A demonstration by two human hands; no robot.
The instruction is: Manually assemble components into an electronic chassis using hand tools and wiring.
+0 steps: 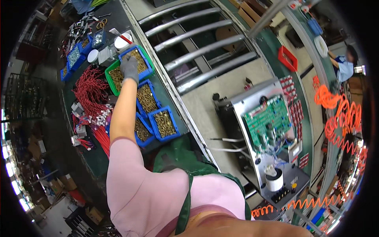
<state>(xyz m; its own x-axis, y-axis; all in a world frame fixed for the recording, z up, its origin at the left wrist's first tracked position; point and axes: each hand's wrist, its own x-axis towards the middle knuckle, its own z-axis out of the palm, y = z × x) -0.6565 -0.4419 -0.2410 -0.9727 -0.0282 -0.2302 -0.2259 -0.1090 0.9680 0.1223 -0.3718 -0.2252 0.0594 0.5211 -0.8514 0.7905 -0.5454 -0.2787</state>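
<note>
My left hand (129, 68), in a grey glove, reaches out over the parts bins at the far left. Its fingers are bent down and drawn together at the brass-coloured screws, and whatever lies between them is hidden. Under and beside it are a blue bin (149, 65) and a green bin (112, 87), both filled with small brass-coloured fasteners. Nearer to me stand more blue bins of similar parts, one behind (147, 98), one in front (164, 123) and one partly covered by my arm (143, 131). My right hand is out of view.
Red wire bundles (90, 85) lie left of my arm. White tubs (123, 40) stand behind the bins. A roller conveyor (205, 51) runs beside the bench. To the right, an open metal unit carries a green circuit board (268, 120). Orange coiled hoses (335, 106) hang beyond; another person (346, 69) works there.
</note>
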